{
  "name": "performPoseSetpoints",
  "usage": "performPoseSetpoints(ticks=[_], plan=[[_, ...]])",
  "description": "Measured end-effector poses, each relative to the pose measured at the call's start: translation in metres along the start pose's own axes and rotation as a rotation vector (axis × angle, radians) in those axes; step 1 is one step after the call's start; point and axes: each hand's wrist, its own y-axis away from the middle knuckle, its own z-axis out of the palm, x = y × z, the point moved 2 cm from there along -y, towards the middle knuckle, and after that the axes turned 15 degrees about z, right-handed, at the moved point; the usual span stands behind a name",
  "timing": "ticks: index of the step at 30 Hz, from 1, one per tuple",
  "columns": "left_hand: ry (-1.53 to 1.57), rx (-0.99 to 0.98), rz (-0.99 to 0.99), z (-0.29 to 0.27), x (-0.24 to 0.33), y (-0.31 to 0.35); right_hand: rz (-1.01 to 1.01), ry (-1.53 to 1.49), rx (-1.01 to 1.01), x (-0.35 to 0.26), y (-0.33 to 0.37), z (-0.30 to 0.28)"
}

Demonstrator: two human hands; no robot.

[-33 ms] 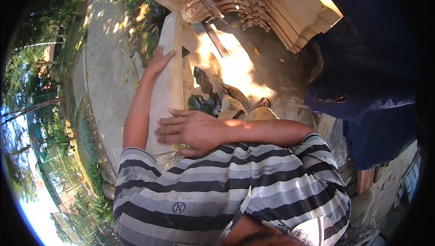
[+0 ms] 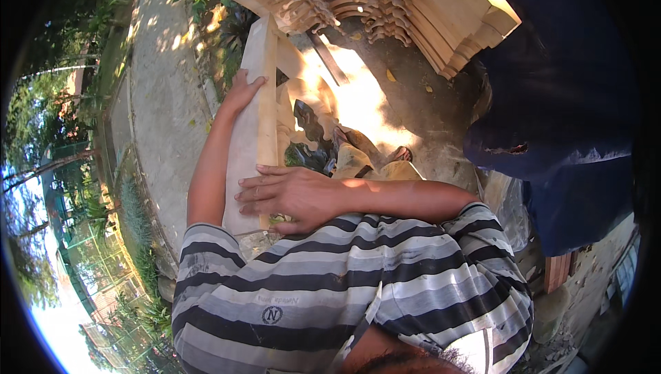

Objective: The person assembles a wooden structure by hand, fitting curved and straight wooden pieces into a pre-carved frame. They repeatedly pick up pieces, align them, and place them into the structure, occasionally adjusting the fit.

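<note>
"Where's the wooden board (image 2: 248,140) from where you stand?"

"Right in front of the person, a bit to their left, running lengthwise away from the striped shirt (image 2: 289,271). Its far end comes up close to that stack of carved wood (image 2: 451,13). What carries it underneath, I can't make out."

"And the hands? Has either one got a proper grip?"

"The left hand (image 2: 242,92) rests on the outer side, past the middle, thumb laid across the pale face. Whether its fingers curl underneath, I can't tell. The right hand (image 2: 292,195) isn't clenched at all: it reaches over the near part, fingers straight and a little spread on the wood."

"Heavy, would you say?"

"I'd guess moderately so, being long and fairly thick along the inner edge. Stiff, surely; I wouldn't expect it to bend. The face looks dry and smooth, so a palm could slide a little, but it doesn't strike me as slick."

"Fragile?"

"Not the body of it. The corners might chip, and a bare edge could leave splinters. I'd hold it by both long edges, one hand toward each end, so that the length balances."
</note>
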Motion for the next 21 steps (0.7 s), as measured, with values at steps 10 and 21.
performPoseSetpoints(ticks=[10,21], plan=[[-0.101,-0.018,0.192,0.005,0.000,0.024,0.807,-0.517,0.300,0.181,0.126,-0.013],[-0.147,-0.047,0.247,-0.003,-0.004,0.086,1.594,-1.098,0.704,0.307,0.177,0.034]])
